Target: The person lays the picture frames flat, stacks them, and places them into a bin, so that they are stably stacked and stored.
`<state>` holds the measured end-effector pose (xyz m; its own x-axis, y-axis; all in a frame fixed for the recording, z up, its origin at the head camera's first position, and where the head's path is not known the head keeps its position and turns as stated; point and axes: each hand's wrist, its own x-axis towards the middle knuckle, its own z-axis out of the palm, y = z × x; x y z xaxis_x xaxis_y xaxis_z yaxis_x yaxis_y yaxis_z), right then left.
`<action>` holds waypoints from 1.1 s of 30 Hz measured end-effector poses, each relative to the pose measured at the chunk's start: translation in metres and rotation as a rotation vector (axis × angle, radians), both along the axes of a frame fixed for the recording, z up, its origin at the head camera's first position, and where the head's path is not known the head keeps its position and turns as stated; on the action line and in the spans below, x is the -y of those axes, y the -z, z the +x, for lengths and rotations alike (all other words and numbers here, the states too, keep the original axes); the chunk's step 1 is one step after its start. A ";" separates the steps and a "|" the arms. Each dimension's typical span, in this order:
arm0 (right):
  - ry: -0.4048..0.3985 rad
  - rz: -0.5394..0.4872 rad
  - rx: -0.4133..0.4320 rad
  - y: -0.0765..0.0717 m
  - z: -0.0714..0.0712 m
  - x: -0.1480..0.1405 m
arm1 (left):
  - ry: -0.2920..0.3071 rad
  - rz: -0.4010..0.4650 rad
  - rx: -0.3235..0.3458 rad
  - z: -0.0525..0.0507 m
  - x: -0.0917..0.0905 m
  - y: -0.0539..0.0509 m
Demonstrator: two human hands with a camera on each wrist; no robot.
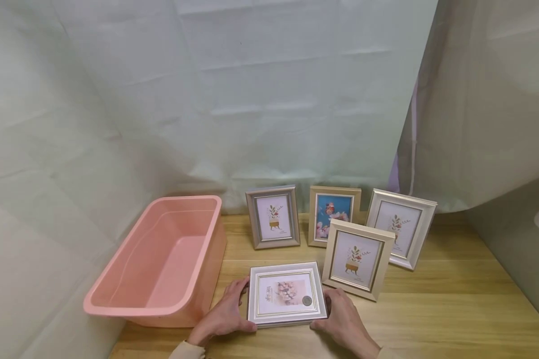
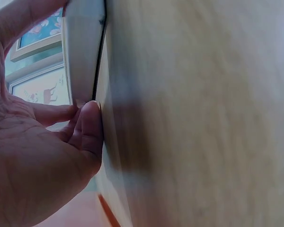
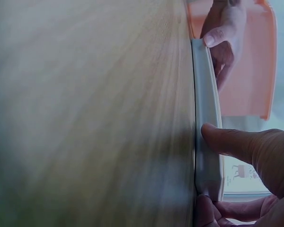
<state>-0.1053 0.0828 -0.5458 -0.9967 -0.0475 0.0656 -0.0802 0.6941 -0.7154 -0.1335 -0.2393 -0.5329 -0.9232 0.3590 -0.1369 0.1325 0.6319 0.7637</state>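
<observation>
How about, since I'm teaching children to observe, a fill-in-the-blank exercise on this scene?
The held frame, between the left hand and the right hand, lies ____ rather than standing.
Besides it, ____ other picture frames stand upright.
In the head view, the pink tub is on the frames' ____ side.
The middle back-row frame shows a picture with a ____ background.
Missing words: flat; four; left; blue.

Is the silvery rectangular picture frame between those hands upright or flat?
Flat: right wrist view shows the frame edge-on along the wooden tabletop.

Tub (image 1: 213,267) blocks the hands (image 1: 226,313) leftward, upright frames (image 1: 358,259) ahead; tabletop (image 1: 458,299) at right lies free.
</observation>
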 end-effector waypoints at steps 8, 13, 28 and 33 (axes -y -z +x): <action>-0.005 0.007 -0.006 -0.001 0.002 0.001 | -0.005 0.058 0.038 -0.002 0.002 0.003; -0.017 0.012 -0.005 -0.001 0.002 0.001 | -0.011 0.071 0.032 -0.001 0.003 0.002; -0.116 -0.189 0.113 -0.011 0.007 -0.014 | -0.031 0.114 0.068 -0.002 0.001 0.001; -0.046 -0.272 0.123 -0.027 0.012 -0.018 | -0.023 0.108 0.056 -0.002 0.002 0.003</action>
